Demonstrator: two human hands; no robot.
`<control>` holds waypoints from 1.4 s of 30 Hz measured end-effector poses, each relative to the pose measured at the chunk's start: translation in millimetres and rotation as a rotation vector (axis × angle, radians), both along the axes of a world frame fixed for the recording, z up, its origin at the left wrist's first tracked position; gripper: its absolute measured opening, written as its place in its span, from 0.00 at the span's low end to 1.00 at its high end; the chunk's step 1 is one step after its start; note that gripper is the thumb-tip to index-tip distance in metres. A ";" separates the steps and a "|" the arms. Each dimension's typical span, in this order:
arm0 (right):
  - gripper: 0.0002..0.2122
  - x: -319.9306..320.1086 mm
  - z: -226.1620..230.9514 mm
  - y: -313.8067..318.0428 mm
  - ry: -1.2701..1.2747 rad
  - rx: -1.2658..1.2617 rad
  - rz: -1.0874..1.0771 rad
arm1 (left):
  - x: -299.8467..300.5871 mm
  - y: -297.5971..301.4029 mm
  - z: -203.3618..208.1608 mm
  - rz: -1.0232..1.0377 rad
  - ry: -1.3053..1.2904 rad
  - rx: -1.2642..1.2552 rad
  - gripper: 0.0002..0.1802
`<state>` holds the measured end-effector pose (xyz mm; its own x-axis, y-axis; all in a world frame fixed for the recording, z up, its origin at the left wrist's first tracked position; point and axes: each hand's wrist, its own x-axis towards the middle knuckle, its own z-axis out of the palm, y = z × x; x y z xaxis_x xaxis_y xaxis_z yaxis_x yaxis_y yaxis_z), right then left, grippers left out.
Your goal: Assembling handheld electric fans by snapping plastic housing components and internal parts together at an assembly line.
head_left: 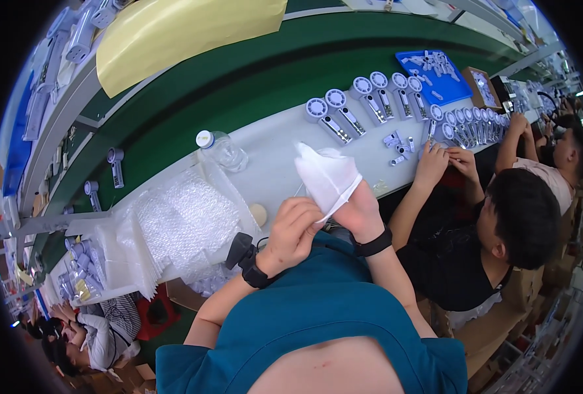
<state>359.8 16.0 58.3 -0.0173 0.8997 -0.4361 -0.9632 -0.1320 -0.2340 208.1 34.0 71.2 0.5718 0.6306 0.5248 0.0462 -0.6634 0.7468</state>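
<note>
A thin white cloth piece [327, 178], shaped like a loose glove or pouch, covers the fingers of my right hand [360, 209]. The palm and wrist of that hand show bare below the cloth's edge, but its fingers are hidden inside. My left hand [296, 226] is closed, pinching the cloth's lower edge near the right palm. A seam runs across the cloth, and its upper end is floppy and crumpled. Both hands are above the near edge of the white table [271, 177], in front of my body.
Left of my hands lie bubble-wrap bags [183, 210] and a clear bottle with a white cap [224, 152]. Handheld fans [377, 98] stand in rows farther right, near a blue tray of small parts [465, 92]. A co-worker [459, 249] sits close on my right. Metal shelving [61, 108] rises at left.
</note>
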 end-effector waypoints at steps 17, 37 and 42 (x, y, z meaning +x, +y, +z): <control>0.12 -15.5 -17.8 40.3 -0.600 0.271 0.221 | 28.1 16.5 23.1 -0.030 -0.005 0.117 0.07; 0.12 -20.3 -60.2 120.2 -0.862 0.158 0.404 | 38.8 27.4 37.4 0.053 -0.072 0.057 0.06; 0.22 -44.4 15.9 115.6 -1.096 0.197 0.337 | 35.9 30.0 22.1 -0.016 0.062 0.124 0.06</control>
